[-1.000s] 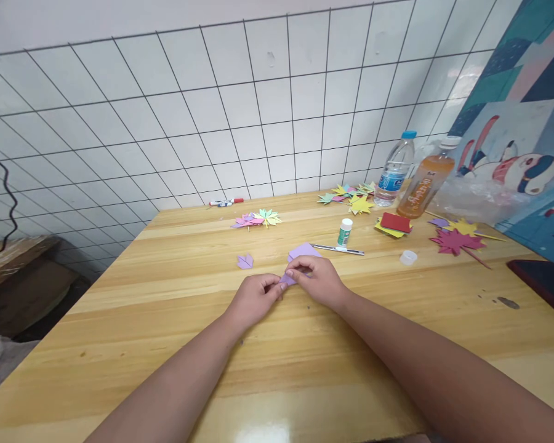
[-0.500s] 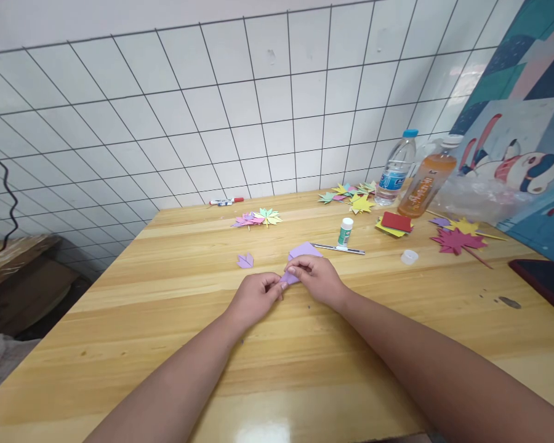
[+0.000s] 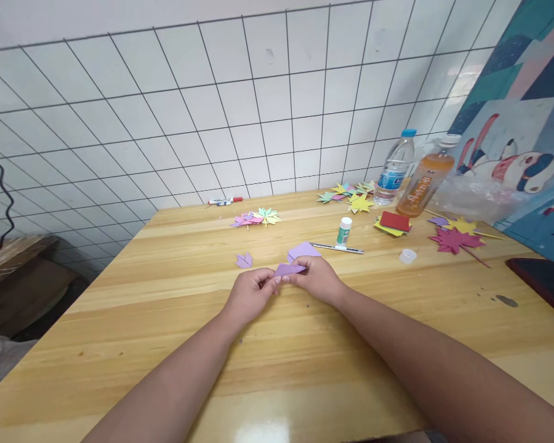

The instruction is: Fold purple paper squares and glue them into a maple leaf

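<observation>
Two bare hands meet over the middle of the worktop point(image 3: 138, 307), both clamped on one folded purple paper point(image 3: 289, 269). The left hand point(image 3: 253, 294) has its grip, thumb against fingers, on the left end; the right hand point(image 3: 318, 280) pinches the right end, the two thumbs close together at the near side. The paper's pointed upper edge shows between them.

Just beyond the right hand lie flat purple sheets point(image 3: 305, 250), near one end of a slim silver-toned bar point(image 3: 337, 248); a glue stick point(image 3: 344, 231) stands upright just behind the bar. A small folded purple piece point(image 3: 244, 261) rests beyond the left hand, apart from it.

Bare wood runs from the left forearm to the slanting left edge, and also between the forearms towards the near edge. The right side is tighter: a translucent cap point(image 3: 407, 256), a red-and-yellow paper stack point(image 3: 394, 223), a crimson paper leaf point(image 3: 456, 240) and, at the right edge, a dark flat object point(image 3: 542, 282). The far edge meets the tiled wall point(image 3: 240, 111).
</observation>
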{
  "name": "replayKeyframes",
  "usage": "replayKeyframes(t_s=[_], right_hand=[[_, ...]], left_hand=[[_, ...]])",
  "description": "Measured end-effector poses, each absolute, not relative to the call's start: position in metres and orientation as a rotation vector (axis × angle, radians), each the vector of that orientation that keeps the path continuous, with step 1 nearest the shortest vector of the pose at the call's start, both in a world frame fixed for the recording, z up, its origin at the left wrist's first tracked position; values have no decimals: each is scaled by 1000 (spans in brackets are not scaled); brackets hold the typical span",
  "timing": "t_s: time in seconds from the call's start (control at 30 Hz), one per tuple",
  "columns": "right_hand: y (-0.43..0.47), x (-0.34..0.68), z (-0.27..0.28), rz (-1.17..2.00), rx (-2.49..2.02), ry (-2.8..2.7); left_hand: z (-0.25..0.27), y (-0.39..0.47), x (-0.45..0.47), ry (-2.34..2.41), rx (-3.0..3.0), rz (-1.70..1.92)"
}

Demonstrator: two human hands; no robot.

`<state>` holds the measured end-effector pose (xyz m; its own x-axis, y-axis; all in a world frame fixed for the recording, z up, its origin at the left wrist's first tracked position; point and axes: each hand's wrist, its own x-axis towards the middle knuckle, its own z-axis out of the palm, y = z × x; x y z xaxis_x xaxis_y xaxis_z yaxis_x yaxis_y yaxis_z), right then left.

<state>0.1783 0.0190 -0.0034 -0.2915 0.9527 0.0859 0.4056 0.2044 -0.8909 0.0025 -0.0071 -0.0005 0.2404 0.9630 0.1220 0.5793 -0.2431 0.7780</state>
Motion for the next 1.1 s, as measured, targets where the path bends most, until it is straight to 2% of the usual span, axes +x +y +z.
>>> replayKeyframes(t_s=[0.37,0.8,1.03,1.1], right_hand=[[24,185,-2,1197,-1404,-1583],[23,188,0,1394,-1264,-1532],[19,183,-6,952,-1215,-1936],[20,183,-6,912,-1242,-1937]], left_hand=[[5,2,-12,1470,1903,727],[3,2,-13,1443,1773,764],[0,-1,-10,1458,1858,738],[0,0,-9,1454,1866,740]])
